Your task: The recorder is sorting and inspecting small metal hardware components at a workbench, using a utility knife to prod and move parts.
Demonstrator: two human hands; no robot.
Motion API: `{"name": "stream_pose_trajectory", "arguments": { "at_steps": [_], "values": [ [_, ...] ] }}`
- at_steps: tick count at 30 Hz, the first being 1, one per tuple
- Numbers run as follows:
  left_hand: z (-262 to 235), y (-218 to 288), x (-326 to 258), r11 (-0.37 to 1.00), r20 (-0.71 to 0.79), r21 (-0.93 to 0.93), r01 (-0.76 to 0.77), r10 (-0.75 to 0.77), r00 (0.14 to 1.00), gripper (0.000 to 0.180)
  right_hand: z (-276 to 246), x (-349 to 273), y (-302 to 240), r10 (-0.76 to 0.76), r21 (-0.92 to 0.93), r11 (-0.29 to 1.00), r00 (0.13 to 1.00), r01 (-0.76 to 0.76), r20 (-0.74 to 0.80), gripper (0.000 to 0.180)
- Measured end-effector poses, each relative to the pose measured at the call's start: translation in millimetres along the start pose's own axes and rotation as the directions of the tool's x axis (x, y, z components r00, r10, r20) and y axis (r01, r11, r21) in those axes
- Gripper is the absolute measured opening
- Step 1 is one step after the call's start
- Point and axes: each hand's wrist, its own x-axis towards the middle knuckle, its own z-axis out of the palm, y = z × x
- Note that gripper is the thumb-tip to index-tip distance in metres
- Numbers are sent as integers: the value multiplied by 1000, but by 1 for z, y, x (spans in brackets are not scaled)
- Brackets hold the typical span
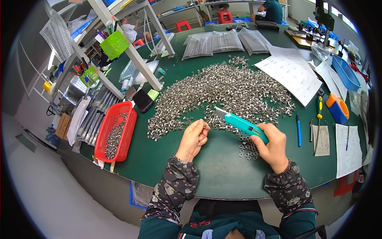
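My right hand (273, 148) is wrapped round a teal utility knife (243, 125), its blade out and pointing up to the left. Facing it, my left hand (193, 139) is closed in a pinch on a small metal ring (204, 126), mostly hidden by the fingers. The blade is apart from the left fingers. Beyond both hands spreads a wide heap of small shiny metal rings (223, 89) on the green table (223, 175). A smaller loose group of rings (247, 150) lies just left of my right hand.
A red basket (129, 133) with more metal pieces stands at the left, near a black phone-like device (143, 101). Right of the heap lie paper sheets (292, 73), a blue pen (299, 130), a yellow-handled screwdriver (319, 106) and an orange-and-blue tape dispenser (337, 108). Bagged rods (213, 43) lie behind.
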Motion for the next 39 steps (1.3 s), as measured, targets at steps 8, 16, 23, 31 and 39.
{"name": "stream_pose_trajectory", "arguments": {
  "at_steps": [8,16,23,31,39],
  "values": [
    [5,4,-2,996,77,-50,-71,75,994,20,4,-3,0,95,49,993,984,-104,150,21],
    [4,3,-2,992,51,-100,-83,88,995,16,4,-3,1,237,103,954,917,-283,322,24],
    [1,0,-1,988,71,-146,-59,70,995,15,5,-3,2,264,139,930,883,-339,389,23],
    [4,2,-3,988,56,-152,-37,46,997,14,4,-3,1,295,115,920,855,-375,426,24],
    [2,2,-2,992,25,-128,-6,9,1000,19,4,-4,1,303,128,909,838,-397,454,24]
  ]
}}
